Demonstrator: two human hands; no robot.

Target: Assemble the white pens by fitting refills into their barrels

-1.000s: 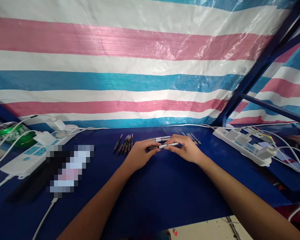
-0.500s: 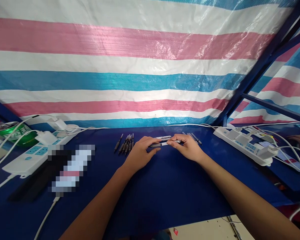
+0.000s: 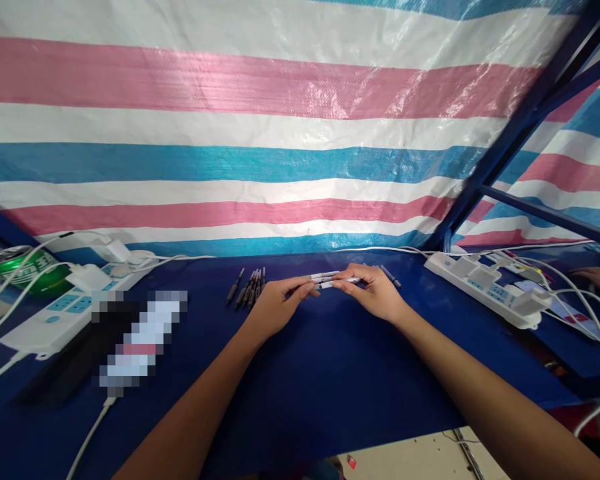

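Observation:
My left hand [image 3: 275, 305] and my right hand [image 3: 373, 292] meet over the middle of the blue table [image 3: 300, 387]. Both pinch the same thin white pen [image 3: 337, 283], the left at its left end, the right around its right part. A second white pen [image 3: 324, 275] lies just behind them. Several dark pen parts [image 3: 250, 287] lie in a row to the left of my left hand. A few grey pen parts [image 3: 391, 277] show past my right hand.
A white power strip [image 3: 55, 320] with cables sits at the left, beside a green can [image 3: 17, 263] and a blurred-out object [image 3: 135, 340]. Another power strip [image 3: 485, 293] with plugs lies at the right. Another person's hand [image 3: 597, 279] rests at the far right. A striped tarp hangs behind.
Both hands have shifted slightly away from me, still together on the white pen; my left fingers moved up to the pen's end. The view barely moved.

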